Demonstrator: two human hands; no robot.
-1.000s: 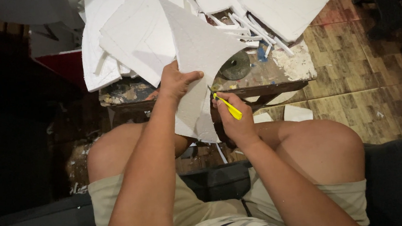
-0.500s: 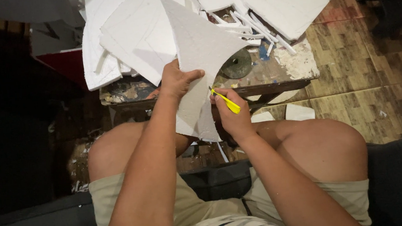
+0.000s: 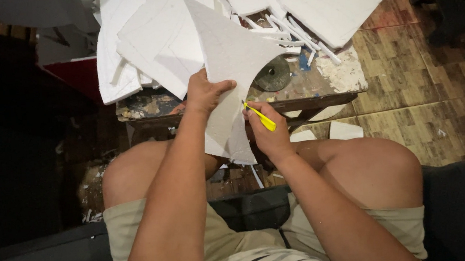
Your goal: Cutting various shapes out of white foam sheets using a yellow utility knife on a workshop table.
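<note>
1. The left hand (image 3: 204, 93) is clamped on a white, curved-edged sheet of foam board that tapers to points (image 3: 228, 65), thumb across the near face and fingers behind it.
2. The foam sheet stands roughly upright in that grip, its upper point rising above the hand over the table and its lower tip hanging down below the hand, between the two bare knees.
3. The right hand (image 3: 268, 133) is closed around a slim yellow-handled cutter (image 3: 260, 117), just right of the left hand's grip.
4. The cutter's tip meets the right edge of the foam sheet, just below the left thumb; whether a blade is out cannot be told.
5. Beyond the grip stands a paint-smeared wooden table (image 3: 343, 79), loaded with a heap of white foam board sheets and thin offcut strips (image 3: 144, 38).
6. A dark round disc (image 3: 272, 74) lies on the table, just beyond and to the right of the cutter.
7. Below the right hand, small white foam scraps (image 3: 344, 130) lie on the wood-patterned floor.
</note>
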